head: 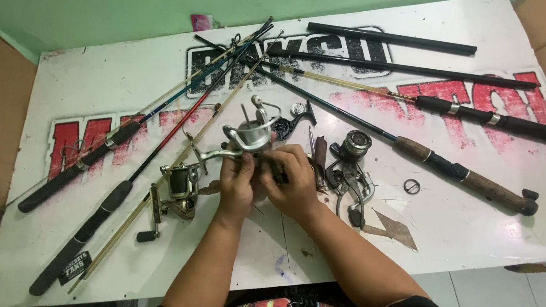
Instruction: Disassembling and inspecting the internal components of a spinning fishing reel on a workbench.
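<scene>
gripping a silver spinning reel [248, 138] in both hands [267, 182], spool tilted up and away.

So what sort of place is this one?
Likely a fishing-tackle repair bench: several long fishing rods lie across a worn white painted board, with silver spinning reels beside both hands.

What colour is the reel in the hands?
Silver metal reel, held by both hands; head view.
</scene>
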